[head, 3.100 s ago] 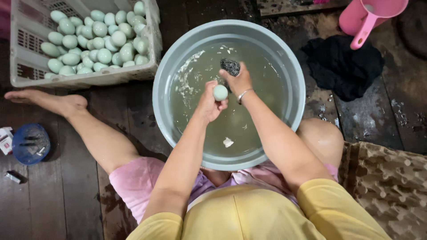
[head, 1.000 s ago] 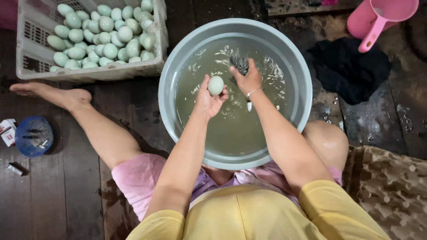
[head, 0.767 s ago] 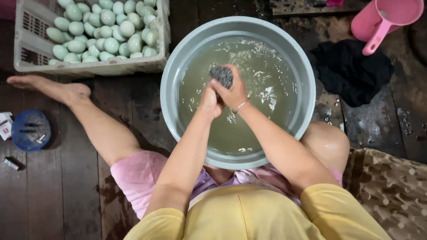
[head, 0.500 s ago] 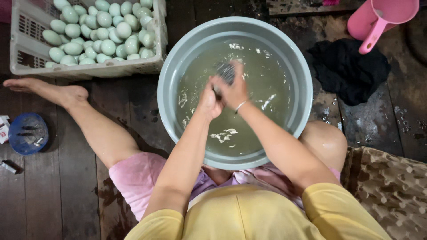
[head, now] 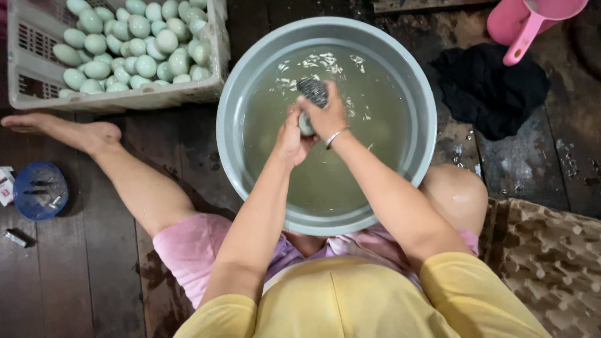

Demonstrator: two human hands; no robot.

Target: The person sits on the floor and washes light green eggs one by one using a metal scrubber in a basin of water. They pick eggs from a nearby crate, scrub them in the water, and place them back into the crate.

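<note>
1. Compared with the picture half a second before, the two hands have shifted slightly: the scrubber point(head: 313, 91) now shows more fully above the fingers, and the splashes on the water have mostly settled, leaving ripples near the top of the basin point(head: 238, 94).
2. The left hand point(head: 290, 136) is curled shut on a pale egg point(head: 305, 125), which sits at the centre of the frame, just over the water and almost hidden between both hands.
3. The right hand point(head: 325, 116) is closed on the dark metal scrubber, pressed against the egg; a thin bracelet rings that wrist.
4. So little of the egg shows that its long axis cannot be told.
5. A grey crate point(head: 125, 97) of pale green eggs fills the upper left.
6. A pink scoop point(head: 526, 25) lies at the upper right, a black cloth point(head: 494, 87) just below it.
7. A round blue lid point(head: 39, 191) sits on the wooden floor at the left edge, a small red-and-white packet point(head: 5, 186) touching its left side.
8. A brown egg tray point(head: 551, 263) lies at the lower right.
</note>
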